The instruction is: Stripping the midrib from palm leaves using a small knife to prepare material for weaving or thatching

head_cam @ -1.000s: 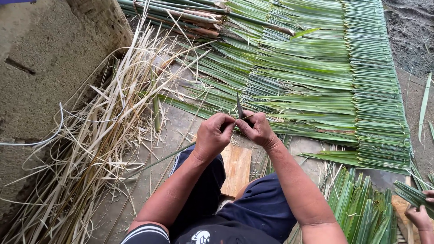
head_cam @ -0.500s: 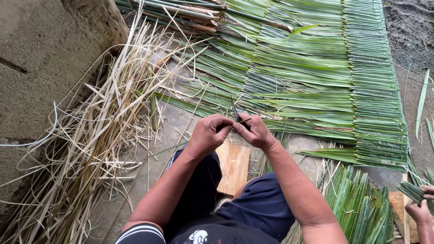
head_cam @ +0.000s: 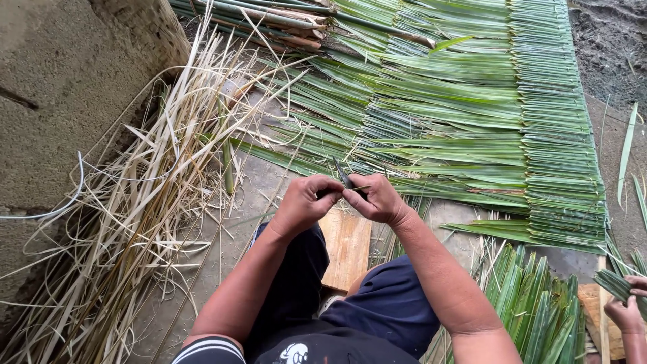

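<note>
A: Left hand (head_cam: 304,202) and right hand (head_cam: 379,199) brought together over the knees, knuckles nearly touching. Fingers of both curled shut.

B: Shut on what?

A: Right on a small knife (head_cam: 344,178), dark blade poking up and away between the two hands. Left pinched on a thin strip (head_cam: 362,187), pale green, drawn across the blade's base (grip hidden under the fingers, so exact hold hard to tell). Held close and high, probably for control of a fine cut near the fingertips.

B: Surroundings?

A: Board (head_cam: 347,246) flat on the ground just below the hands, between the legs; likely a cutting rest, bare now. Green leaf mat (head_cam: 512,128) spread ahead, folded edge running down the right side. Dry straw heap (head_cam: 145,202) off to the left against a concrete wall (head_cam: 60,87), seemingly discarded ribs. Fresh leaf bundle (head_cam: 539,310) beside the right leg, within easy reach.

B: Anyone else?

A: Another person's hand (head_cam: 625,311) at the lower right edge, closed on green leaves.
</note>
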